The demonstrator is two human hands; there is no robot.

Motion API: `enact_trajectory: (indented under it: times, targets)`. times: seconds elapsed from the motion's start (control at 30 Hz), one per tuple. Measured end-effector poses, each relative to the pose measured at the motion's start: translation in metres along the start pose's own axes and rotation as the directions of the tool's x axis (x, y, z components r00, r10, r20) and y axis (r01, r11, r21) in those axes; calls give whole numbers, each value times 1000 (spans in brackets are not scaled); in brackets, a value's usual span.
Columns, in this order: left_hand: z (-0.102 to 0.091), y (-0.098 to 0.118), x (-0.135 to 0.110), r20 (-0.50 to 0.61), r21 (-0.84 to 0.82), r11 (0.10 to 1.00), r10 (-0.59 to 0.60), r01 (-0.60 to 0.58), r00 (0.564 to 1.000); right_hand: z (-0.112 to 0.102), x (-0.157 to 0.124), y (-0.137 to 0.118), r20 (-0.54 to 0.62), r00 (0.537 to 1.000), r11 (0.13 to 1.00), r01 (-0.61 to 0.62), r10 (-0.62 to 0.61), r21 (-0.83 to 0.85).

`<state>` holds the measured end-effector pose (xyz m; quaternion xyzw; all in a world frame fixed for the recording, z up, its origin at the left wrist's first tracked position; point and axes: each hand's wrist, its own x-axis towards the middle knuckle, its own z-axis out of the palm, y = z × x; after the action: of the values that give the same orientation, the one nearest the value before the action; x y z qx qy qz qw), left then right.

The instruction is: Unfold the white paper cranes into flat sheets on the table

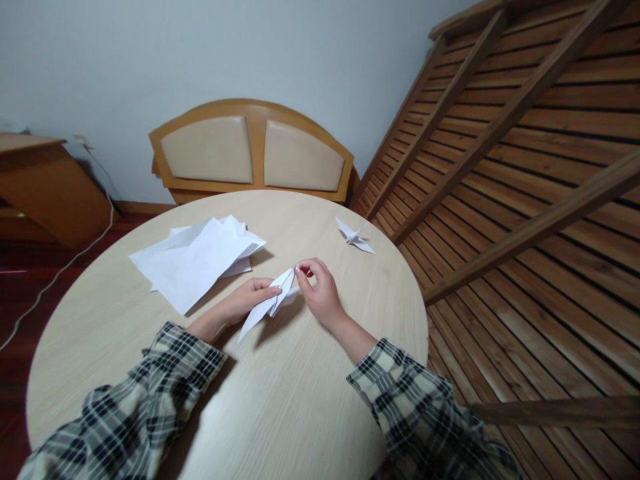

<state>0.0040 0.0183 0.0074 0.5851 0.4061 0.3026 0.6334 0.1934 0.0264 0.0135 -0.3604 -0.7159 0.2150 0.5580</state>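
Over the middle of the round table [310, 413] I hold a white folded paper crane [265, 309] in both hands. My left hand [250, 297] is closed on its middle, thumb on top and the other fingers underneath. With thumb and forefinger, my right hand [320, 293] pinches the narrow pointed tip at the crane's upper right end. One long flap points down and left, out of my grip. Farther back on the right of the table stands another white paper crane [355, 238] with its wings spread, touched by neither hand.
A loose pile of creased white paper sheets [195, 257] lies at the table's back left. Behind the table is a padded wooden headboard [255, 150]. Wooden slats [525, 200] rise close along the right edge. A cable [65, 267] runs across the floor by a wooden desk [45, 187].
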Motion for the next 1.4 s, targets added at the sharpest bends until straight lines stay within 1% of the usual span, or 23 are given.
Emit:
enact_trajectory:
  times: [0.1,0.17,0.23,0.3,0.37,0.53,0.67,0.77,0.83,1.0,1.17,1.3,1.4]
  targets:
    - [2,2,0,-18,14,1000,-16,17,1000,2,0,3,-17,995,993,-100,102,57]
    - [4,4,0,-47,6,1000,-11,11,999,4,0,6,-14,983,976,-179,182,126]
    - [6,4,1,-100,-17,999,27,-28,995,5,2,7,0,968,946,-245,251,212]
    - [8,3,1,-158,-40,996,73,-80,985,6,2,8,13,956,919,-284,292,274]
    - [9,2,2,-215,-76,990,99,-117,972,6,2,7,28,951,909,-302,307,288]
    - [10,1,4,-379,-179,969,92,-171,921,9,-2,6,89,949,915,-315,302,250]
    - [9,2,5,-441,-245,945,90,-217,893,12,-6,6,130,957,937,-282,259,206]
    - [9,2,6,-443,-271,922,135,-276,886,13,-8,4,149,967,956,-234,209,179]
    - [9,2,7,-428,-275,916,154,-291,891,14,-8,3,176,970,967,-195,166,164]
    - [8,3,5,-404,-258,927,153,-273,902,11,-8,-2,225,971,987,-114,86,116]
    - [9,4,3,-321,-270,931,154,-246,934,10,-7,-5,204,977,989,-80,54,121]
    - [11,5,3,-309,-252,931,180,-262,934,9,-6,-5,198,980,993,-46,24,105]
    - [14,5,3,-306,-257,934,167,-250,937,10,-6,-4,199,980,996,-28,12,80]
